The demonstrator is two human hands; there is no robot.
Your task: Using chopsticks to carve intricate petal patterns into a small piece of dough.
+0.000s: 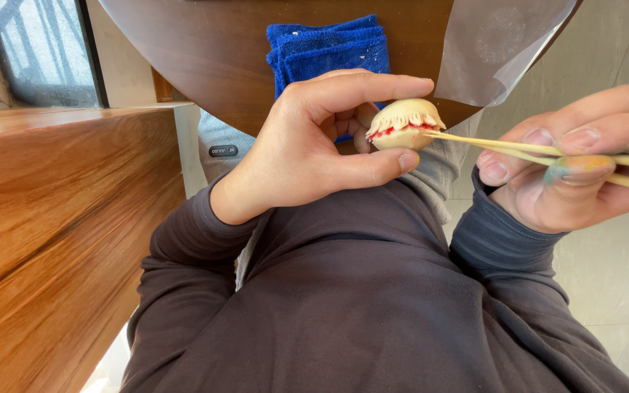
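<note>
Head view: at upper centre, a cream dough ball (404, 125) with fringed red slit is pinched by the left hand (307, 145); two thin sticks (504, 148), pinched by the right hand (576, 164), could tear its fringe if pushed hard.

head view, steeply down (perhaps inverted), close

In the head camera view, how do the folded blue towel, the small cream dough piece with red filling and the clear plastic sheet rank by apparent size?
Largest to smallest:
1. Clear plastic sheet, partly cut off by the frame.
2. Folded blue towel, partly hidden by the left hand.
3. Small cream dough piece with red filling.
The sheet and towel look close, so their order is unsure.
</note>
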